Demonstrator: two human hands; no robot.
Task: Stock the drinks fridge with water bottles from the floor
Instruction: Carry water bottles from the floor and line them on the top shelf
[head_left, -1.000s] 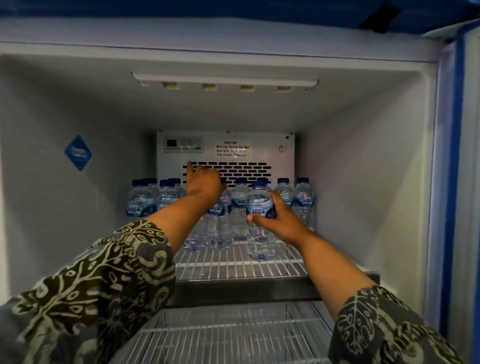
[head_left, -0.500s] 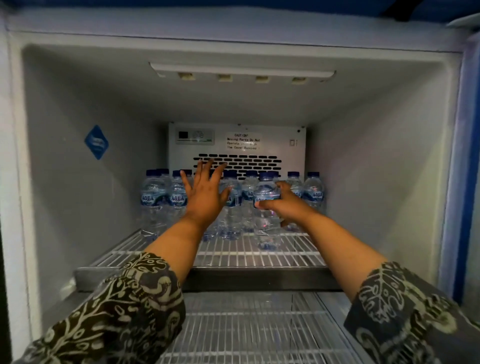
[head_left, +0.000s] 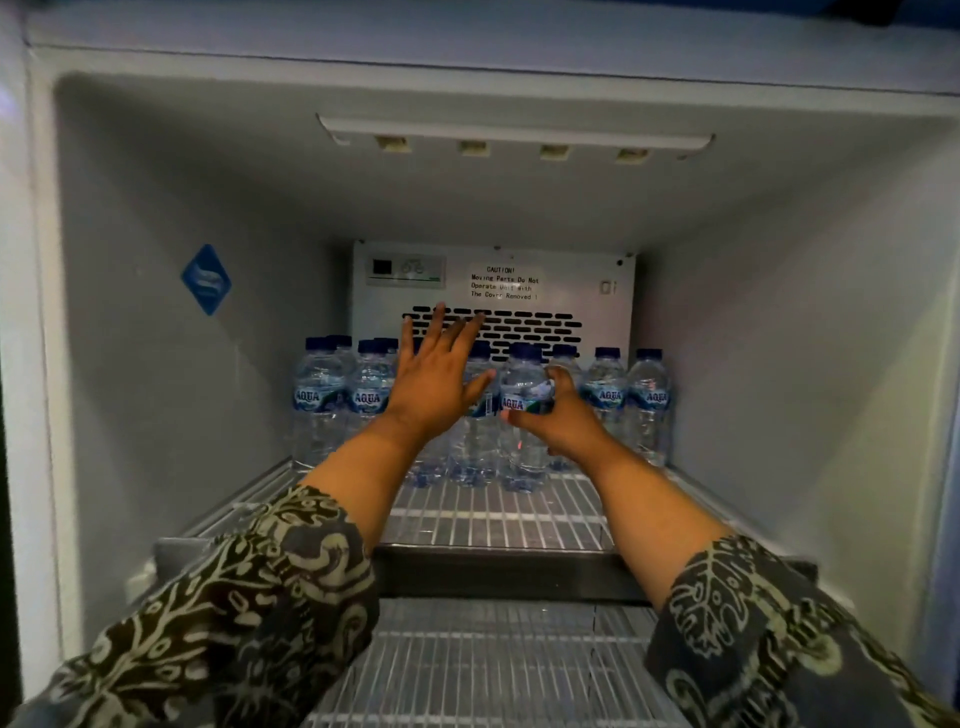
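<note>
Since half a second ago, left hand (head_left: 435, 384) has lifted higher and spread wider; fingers now fanned flat, tips reaching up over the vent slots (head_left: 524, 327) of the rear panel (head_left: 592, 291). It grips nothing, palm facing the bottles. Right hand (head_left: 558, 415) has hardly shifted: thumb and fingers wrap the label band of the front water bottle (head_left: 521, 415), grasping it.

That bottle stands upright on the upper wire shelf (head_left: 493, 519), slightly forward of the others, near the middle of the row. Rest of the Aqua bottles (head_left: 626, 400) line the back of the same shelf, blue caps up, packed side by side from left wall to right of centre; two at far right stand just beside the gripped one's neighbours. Front half of shelf bare wire.

Lower wire shelf (head_left: 488, 665) visible beneath, between the two patterned sleeves (head_left: 234, 613).

Fridge interior: pale walls, light strip (head_left: 514, 132) on ceiling, blue diamond sticker (head_left: 206, 279) on left wall, caution label (head_left: 504, 283) on rear panel above the vents.
</note>
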